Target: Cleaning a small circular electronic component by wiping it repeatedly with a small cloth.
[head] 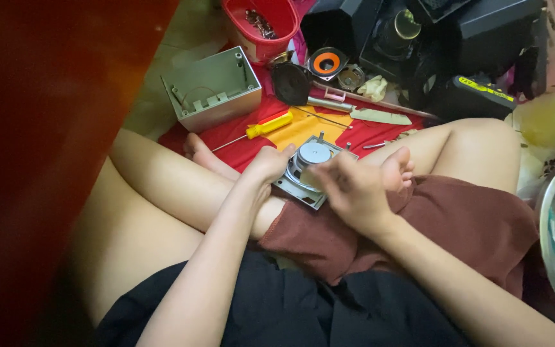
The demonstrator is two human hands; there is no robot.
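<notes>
Red cloth floor; left hand (266,164) and right hand (352,189) both closed around square-framed metal speaker driver (309,164).

Premises appear to be a home floor used as an informal repair spot: a person sits cross-legged on pale floor tiles (191,35) with work laid out on a red cloth (239,144). Evidence: a yellow-handled screwdriver (261,126), an open grey metal casing (213,88), a red tub of screws (261,22), loose speaker parts (326,63). Black equipment housings (476,32) are stacked behind.
</notes>
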